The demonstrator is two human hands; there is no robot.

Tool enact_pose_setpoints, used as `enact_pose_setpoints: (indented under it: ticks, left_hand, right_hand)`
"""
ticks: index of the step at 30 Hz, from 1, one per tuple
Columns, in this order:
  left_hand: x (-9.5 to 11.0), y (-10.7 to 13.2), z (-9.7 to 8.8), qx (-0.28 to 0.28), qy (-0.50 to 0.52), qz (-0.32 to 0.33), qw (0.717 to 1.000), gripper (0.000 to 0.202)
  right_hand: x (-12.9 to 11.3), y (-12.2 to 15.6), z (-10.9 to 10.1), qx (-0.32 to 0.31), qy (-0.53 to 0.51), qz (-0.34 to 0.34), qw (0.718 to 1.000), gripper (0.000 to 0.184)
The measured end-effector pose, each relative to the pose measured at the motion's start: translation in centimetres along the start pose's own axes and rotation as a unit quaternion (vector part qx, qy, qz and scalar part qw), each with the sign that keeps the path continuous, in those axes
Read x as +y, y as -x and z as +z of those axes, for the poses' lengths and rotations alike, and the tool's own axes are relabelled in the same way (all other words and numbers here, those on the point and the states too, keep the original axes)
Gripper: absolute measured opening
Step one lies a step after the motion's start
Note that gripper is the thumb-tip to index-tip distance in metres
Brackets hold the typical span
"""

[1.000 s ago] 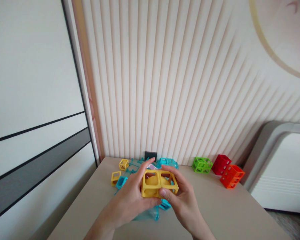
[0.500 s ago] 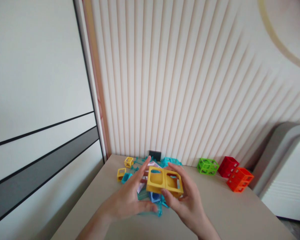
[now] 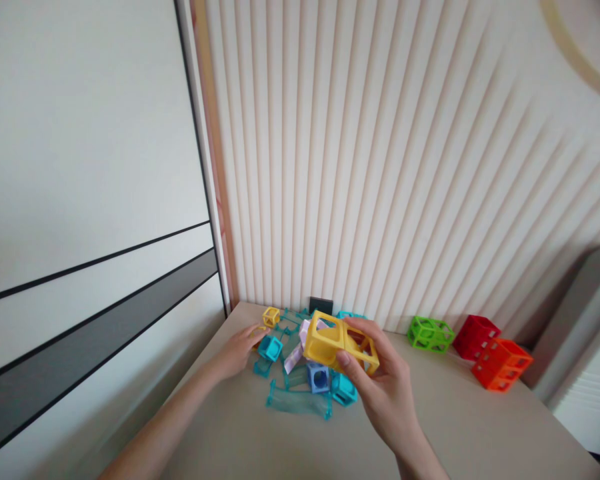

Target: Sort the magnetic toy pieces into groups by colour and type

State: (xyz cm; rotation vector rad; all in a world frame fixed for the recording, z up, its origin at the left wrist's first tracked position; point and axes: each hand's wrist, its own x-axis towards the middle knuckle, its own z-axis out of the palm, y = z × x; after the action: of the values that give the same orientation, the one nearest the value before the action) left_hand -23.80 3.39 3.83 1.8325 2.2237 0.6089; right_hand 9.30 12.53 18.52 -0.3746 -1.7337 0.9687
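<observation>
My right hand (image 3: 387, 377) is closed around two joined yellow open-frame cube blocks (image 3: 325, 337), lifted above the pile with the thumb along the lower edge. My left hand (image 3: 240, 350) stretches to the left side of the pile, its fingers closed over a single yellow cube block (image 3: 261, 329) that they mostly cover. Just beside those fingertips lies a teal cube block (image 3: 270, 348). Behind them a smaller-looking yellow cube block (image 3: 271, 316) rests on the table.
Translucent teal track pieces (image 3: 300, 401), lilac pieces (image 3: 294, 359), a blue cube block (image 3: 319, 378) and another teal block (image 3: 344, 389) lie on the table (image 3: 460, 420). Green (image 3: 430, 333), red (image 3: 476, 337) and orange (image 3: 501, 365) block groups stand right. A black box (image 3: 321, 306) touches the ribbed wall.
My left hand has left the joined yellow blocks and moved left to the single yellow block. My right hand keeps the pair, now tilted. The view has shifted slightly left.
</observation>
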Motion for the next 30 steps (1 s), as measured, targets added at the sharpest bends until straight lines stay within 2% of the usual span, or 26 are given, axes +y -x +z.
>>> enact_pose_setpoints:
  ticks: [7,13,21,30]
  left_hand:
    - [0.4,-0.8,2.3,0.027,-0.015,-0.049,0.998,0.051]
    - [0.8,-0.9,3.3,0.037,-0.029,-0.096,0.994,0.038]
    - [1.7,-0.2,3.2,0.059,-0.065,-0.131,0.987,0.05]
    - [3.2,-0.1,2.1,0.096,-0.101,-0.113,0.984,0.038]
  right_hand:
    - [-0.5,-0.2,0.1,-0.015,0.012,-0.037,0.999,0.025]
    - [-0.7,-0.3,0.0,-0.033,0.0,-0.044,0.998,0.018]
    - [-0.6,-0.3,0.1,-0.042,-0.003,-0.037,0.998,0.016]
    - [-0.6,-0.3,0.3,-0.054,0.002,-0.035,0.998,0.017]
